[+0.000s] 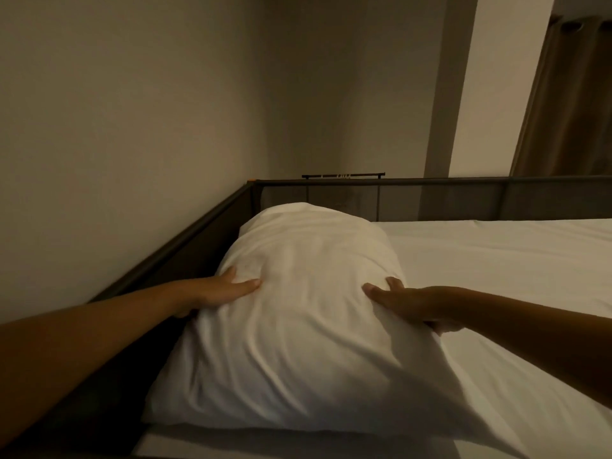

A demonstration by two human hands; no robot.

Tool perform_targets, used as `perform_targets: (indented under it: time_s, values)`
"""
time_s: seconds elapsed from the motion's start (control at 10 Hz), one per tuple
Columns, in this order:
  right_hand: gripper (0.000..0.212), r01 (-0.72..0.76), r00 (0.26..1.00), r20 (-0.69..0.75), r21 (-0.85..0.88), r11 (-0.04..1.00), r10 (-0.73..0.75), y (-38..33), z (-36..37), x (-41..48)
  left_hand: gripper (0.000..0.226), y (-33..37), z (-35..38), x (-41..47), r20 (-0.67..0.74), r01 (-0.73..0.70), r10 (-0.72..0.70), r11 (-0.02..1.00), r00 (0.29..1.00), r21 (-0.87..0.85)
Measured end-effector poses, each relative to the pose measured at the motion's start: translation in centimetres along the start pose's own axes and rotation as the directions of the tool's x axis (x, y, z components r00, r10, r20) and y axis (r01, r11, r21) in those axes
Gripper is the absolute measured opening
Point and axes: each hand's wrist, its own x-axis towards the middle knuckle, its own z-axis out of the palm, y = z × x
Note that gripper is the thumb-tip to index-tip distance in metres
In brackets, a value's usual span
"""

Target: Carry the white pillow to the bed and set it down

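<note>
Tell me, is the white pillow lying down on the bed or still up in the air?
Lying down: the white pillow rests on the mattress along the frame rail, both hands pressing its sides.

My hands press the white pillow (298, 309), soft matt cloth, creased. The bed sheet (496, 276) looks smooth cloth; the bed frame (185, 236) dark matt metal.

There was one white pillow (298, 313) on one bed (496, 260), two hands, left hand (225, 291) and right hand (404, 301), one curtain (569, 104) and one dark rack (344, 175).
</note>
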Motion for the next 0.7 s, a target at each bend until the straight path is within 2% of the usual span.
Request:
perform_targets:
  time_s: [0.1, 0.3, 0.4, 0.5, 0.6, 0.7]
  values:
    - [0.096, 0.038, 0.999, 0.010, 0.053, 0.998, -0.038, -0.6, -0.9, -0.3, 0.115, 1.8, -0.9, -0.2, -0.060, -0.112, 0.113, 0.993, 0.992, 0.030]
    - [0.097, -0.041, 0.998, 0.038, -0.022, 0.999, 0.042, -0.2, 0.1, 0.3, 0.102, 1.2, -0.2, 0.2, 0.016, -0.054, 0.052, 0.988, 0.999, 0.147]
    - [0.098, -0.038, 0.998, 0.049, 0.017, 0.999, 0.038, -0.1, 0.1, -0.1, 0.114, 1.2, -1.3, -0.2, 0.037, -0.071, 0.066, 0.984, 0.997, 0.164]
    - [0.097, -0.034, 0.998, 0.060, -0.066, 0.997, 0.038, -1.0, -0.8, -1.8, 0.106, 2.1, -2.9, -1.8, 0.033, -0.044, 0.033, 0.894, 0.999, 0.445]
    - [0.093, 0.059, 0.998, 0.027, -0.279, 0.958, -0.053, -2.1, -2.8, -4.1, 0.072, 4.5, -5.7, -5.2, -0.081, -0.102, 0.204, 0.747, 0.976, 0.657]
    - [0.085, 0.244, 0.919, -0.138, -0.537, 0.807, -0.370, -2.2, -5.0, -7.3, 0.079, 5.5, -8.2, -10.1, -0.238, -0.178, 0.352, 0.822, 0.905, 0.540]
